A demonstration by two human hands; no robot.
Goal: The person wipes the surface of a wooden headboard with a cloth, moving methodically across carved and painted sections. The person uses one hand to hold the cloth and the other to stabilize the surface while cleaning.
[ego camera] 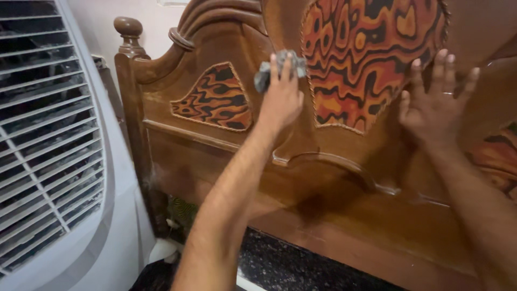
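My left hand [281, 92] presses a crumpled grey cloth [264, 73] flat against a carved, glossy brown wooden headboard [188, 116], just left of its large orange-and-black patterned panel [366, 48]. My right hand [436, 102] rests open on the wood, fingers spread, at the right edge of that panel, holding nothing. A smaller patterned inset [215, 99] lies to the left of the cloth.
A white air cooler with slatted grille [48, 140] stands close on the left. The headboard's turned corner post [129, 32] rises beside it. A dark speckled floor [280, 267] lies below the headboard. Another patterned piece [498, 156] shows at the right edge.
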